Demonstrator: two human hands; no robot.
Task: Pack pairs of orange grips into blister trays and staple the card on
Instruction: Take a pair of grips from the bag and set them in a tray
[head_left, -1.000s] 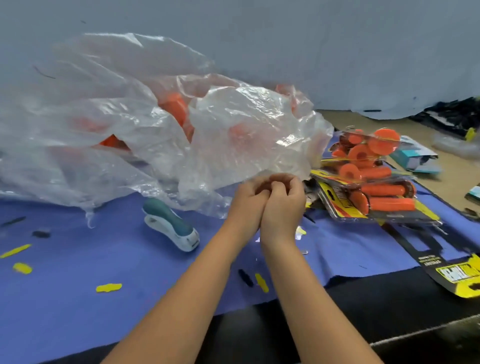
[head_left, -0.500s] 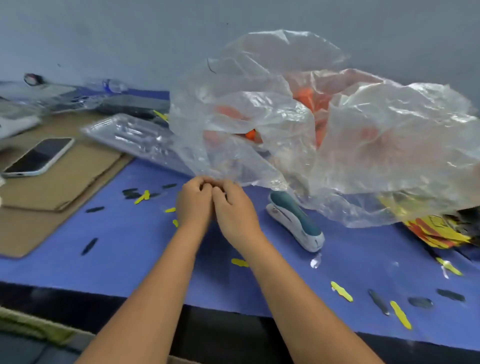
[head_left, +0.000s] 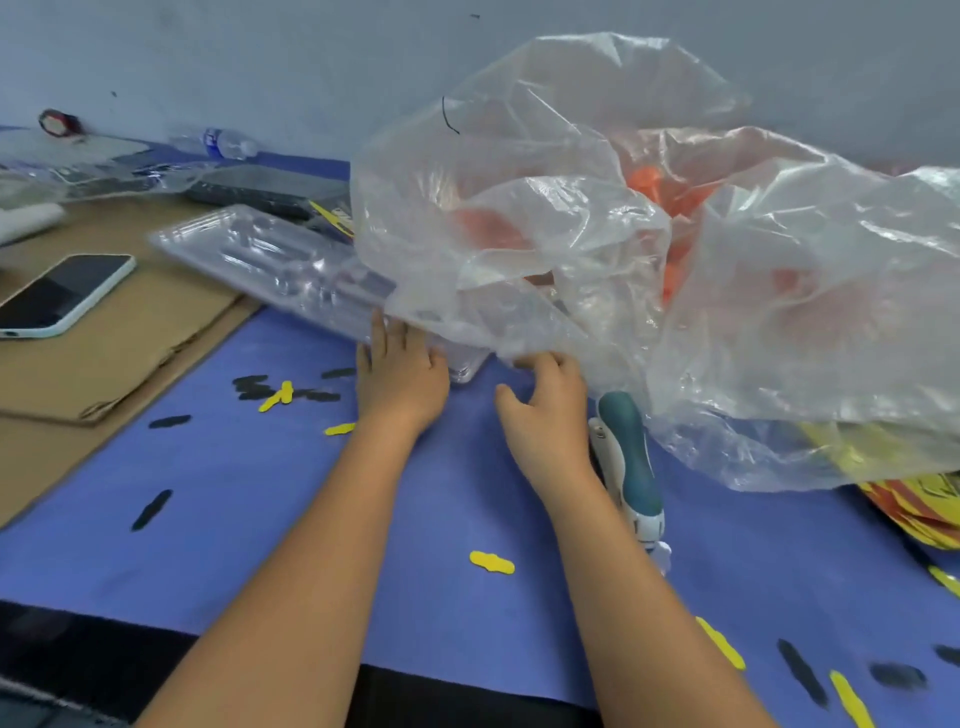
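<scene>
Left hand (head_left: 400, 371) flat, fingers straight against the clear blister trays (head_left: 291, 265) at the plastic bag's (head_left: 649, 270) edge, right hand (head_left: 545, 405) loosely curled beside the stapler (head_left: 626, 457) (holding nothing visible), orange grips (head_left: 670, 197) inside that bag.

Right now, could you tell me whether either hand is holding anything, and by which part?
Nothing is clearly held. The left hand reaches flat to the blister tray's near end; the right hand hangs loosely curled.
</scene>
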